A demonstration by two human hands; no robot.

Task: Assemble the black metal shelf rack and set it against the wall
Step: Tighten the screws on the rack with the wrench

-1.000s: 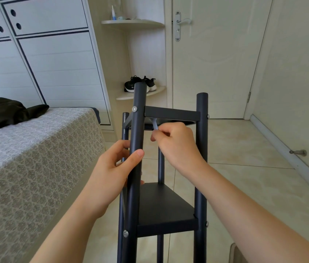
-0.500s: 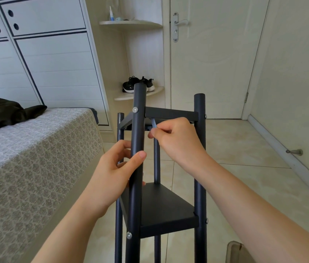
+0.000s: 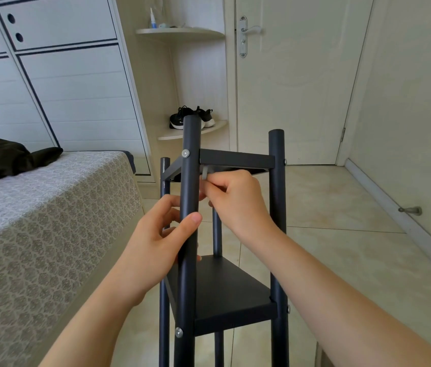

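Soft, even daylight fills the bedroom from a source out of view; the scene is bright, with no hard shadows. The pale floor tiles [image 3: 328, 197] carry a mild sheen at the far right, and the posts of the black rack [image 3: 190, 181] show a faint highlight down their length, while the underside of its top shelf sits in shade. The dark cloth [image 3: 2, 157] at the far left loses detail to blackness. Wide-angle distortion bows the wardrobe [image 3: 76, 88] lines at left and tilts the door [image 3: 288, 88] frame at right. Focus holds near to far, softening slightly at the edges.
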